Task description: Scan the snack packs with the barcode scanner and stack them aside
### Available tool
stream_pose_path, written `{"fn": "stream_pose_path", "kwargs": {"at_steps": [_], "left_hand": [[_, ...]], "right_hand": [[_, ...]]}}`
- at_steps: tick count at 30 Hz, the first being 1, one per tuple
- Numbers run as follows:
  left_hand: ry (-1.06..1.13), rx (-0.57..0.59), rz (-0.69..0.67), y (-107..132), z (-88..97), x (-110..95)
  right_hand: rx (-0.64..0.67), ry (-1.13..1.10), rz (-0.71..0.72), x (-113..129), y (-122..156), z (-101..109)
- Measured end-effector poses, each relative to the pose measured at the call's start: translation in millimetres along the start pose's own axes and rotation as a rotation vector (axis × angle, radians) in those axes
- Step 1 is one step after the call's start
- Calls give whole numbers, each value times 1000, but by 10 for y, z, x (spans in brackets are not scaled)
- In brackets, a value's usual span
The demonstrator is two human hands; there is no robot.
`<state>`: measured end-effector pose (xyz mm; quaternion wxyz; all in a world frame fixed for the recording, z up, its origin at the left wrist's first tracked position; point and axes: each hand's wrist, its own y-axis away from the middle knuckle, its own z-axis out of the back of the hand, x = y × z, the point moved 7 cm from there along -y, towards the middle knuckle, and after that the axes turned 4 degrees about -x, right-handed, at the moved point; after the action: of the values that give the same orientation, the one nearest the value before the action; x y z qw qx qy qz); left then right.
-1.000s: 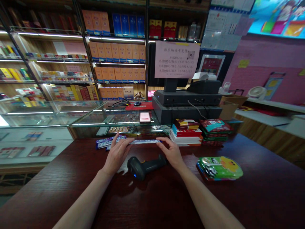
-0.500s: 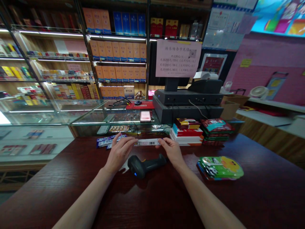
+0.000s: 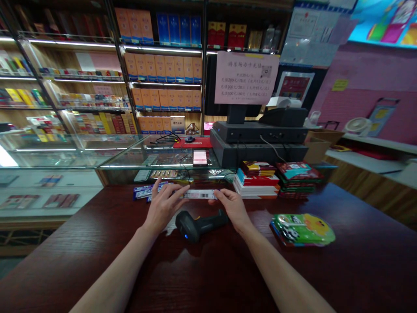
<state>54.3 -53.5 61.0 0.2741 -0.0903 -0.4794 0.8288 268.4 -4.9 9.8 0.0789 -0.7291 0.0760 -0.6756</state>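
Between my hands I hold a narrow white packet with a barcode, stretched level above the table. My left hand grips its left end, the index finger raised. At the right end, my right hand pinches the packet between thumb and fingers. Just below lies a dark barcode scanner on its side, with a blue light lit on its head. Several blue-purple packets rest behind my left hand, partly hidden by it.
Right of the scanner lies a green packet with a yellow duck. Stacks of white-and-red boxes and dark red packets stand behind my right hand. A cash register and glass counter border the wooden table.
Both hands keep the packet in nearly the same place. The left fingers have shifted slightly on its end. The camera view has moved a little.
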Motion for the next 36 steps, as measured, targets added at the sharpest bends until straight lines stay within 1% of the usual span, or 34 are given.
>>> {"fn": "stream_pose_path", "kwargs": {"at_steps": [4,10,15,19,23,25,28,30,32,36], "left_hand": [[6,10,23,17,-20,33],[-14,3,74,66,-47,135],[-40,-5,99,97,-55,198],[-59,-2,118,142,-77,289],[-83,0,132,193,-102,390],[-93,1,142,210,-107,427],[-105,11,161,227,-110,467],[-106,14,173,236,-107,488],[-107,10,183,246,-102,507],[-133,7,190,262,-99,546]], "right_hand": [[27,25,24,-7,-16,-6],[37,53,51,-16,-37,22],[51,56,47,-90,-60,54],[65,188,104,-136,-71,79],[90,353,206,-92,-30,81],[146,450,257,-35,25,49],[303,651,334,48,146,-47],[419,726,378,84,229,-115],[501,781,411,92,288,-166],[565,860,457,49,326,-232]]}}
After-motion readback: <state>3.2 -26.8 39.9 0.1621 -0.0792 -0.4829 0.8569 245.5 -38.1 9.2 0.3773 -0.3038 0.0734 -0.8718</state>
